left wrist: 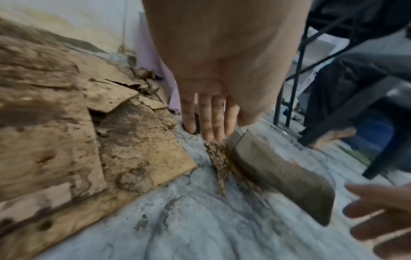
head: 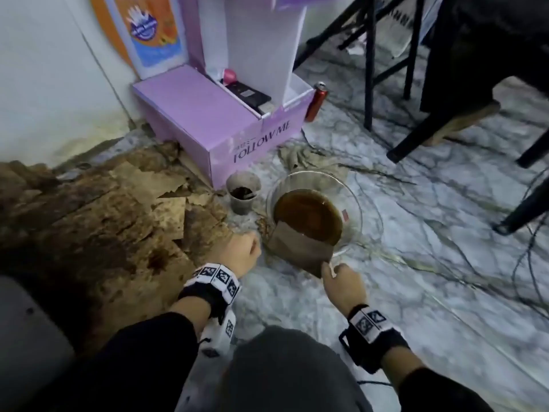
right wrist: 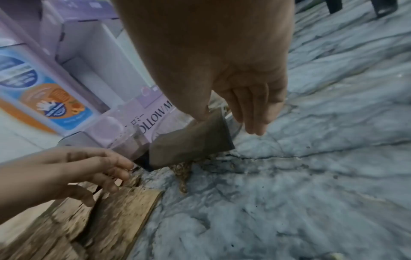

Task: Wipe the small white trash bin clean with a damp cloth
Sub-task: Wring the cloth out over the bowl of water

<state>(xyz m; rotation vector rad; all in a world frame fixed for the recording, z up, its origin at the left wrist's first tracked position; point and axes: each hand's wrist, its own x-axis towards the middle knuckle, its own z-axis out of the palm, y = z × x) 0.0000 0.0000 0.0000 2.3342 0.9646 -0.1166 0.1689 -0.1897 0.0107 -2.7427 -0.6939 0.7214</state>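
Observation:
A small, grimy white bin (head: 243, 200) with dark muck inside stands on the marble floor beside a glass bowl (head: 356, 209) of brown water. A wet brown cloth (head: 297, 248) (left wrist: 278, 172) (right wrist: 191, 142) hangs over the bowl's near rim. My right hand (head: 332, 272) (right wrist: 222, 119) pinches the cloth's near corner with its thumb, the other fingers held straight. My left hand (head: 243, 251) (left wrist: 211, 135) hovers open just left of the cloth, fingers pointing down at a brown wet smear (left wrist: 219, 163) (right wrist: 182, 174) on the floor. It holds nothing.
Soggy torn cardboard (head: 104, 203) covers the floor on the left. A purple box (head: 214, 123) stands behind the bin, with a red can (head: 317, 101) beside it. A crumpled rag (head: 303, 156) lies behind the bowl. Black chair legs (head: 368, 84) and cables (head: 445, 233) are at the right.

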